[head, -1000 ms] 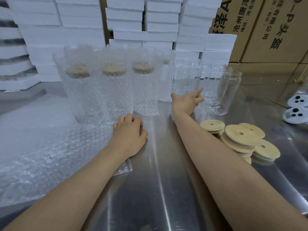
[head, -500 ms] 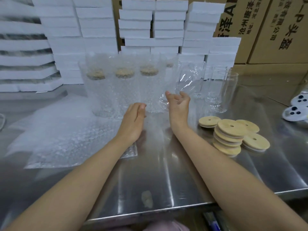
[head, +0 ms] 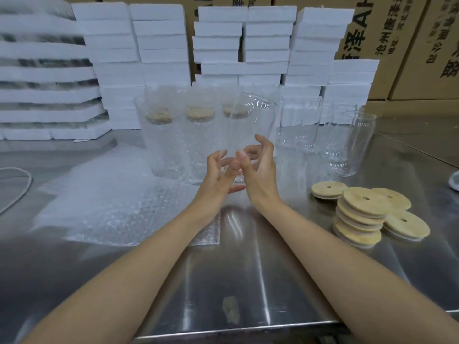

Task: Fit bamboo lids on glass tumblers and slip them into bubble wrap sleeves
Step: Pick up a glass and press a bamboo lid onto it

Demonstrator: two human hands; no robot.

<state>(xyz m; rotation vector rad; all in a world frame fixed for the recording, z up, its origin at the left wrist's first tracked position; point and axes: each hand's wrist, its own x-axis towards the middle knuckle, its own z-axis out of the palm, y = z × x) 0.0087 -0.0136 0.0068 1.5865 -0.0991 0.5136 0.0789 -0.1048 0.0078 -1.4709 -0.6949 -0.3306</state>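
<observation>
Hands had been drawn closer together, left hand (head: 218,171) and right hand (head: 262,170) both curled round the base of a tumbler (head: 250,120) held tilted above the table (head: 248,269). A lid (head: 357,202) was judged best pressed on squarely, glass kept steady

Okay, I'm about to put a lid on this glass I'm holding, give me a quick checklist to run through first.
1. Grip on the tumbler: ok, the left hand and the right hand both hold its lower part, off the table.
2. Mouth of the tumbler free: ok, open rim, no lid on it, glass tilted.
3. Spare bamboo lids close by: ok, stacked on the table at the right.
4. One hand free to take a lid: not ok, both are on the glass.
5. Flat bubble wrap sleeves ready: ok, lying at the left.
6. Glass clean and unchipped: cannot tell.
</observation>
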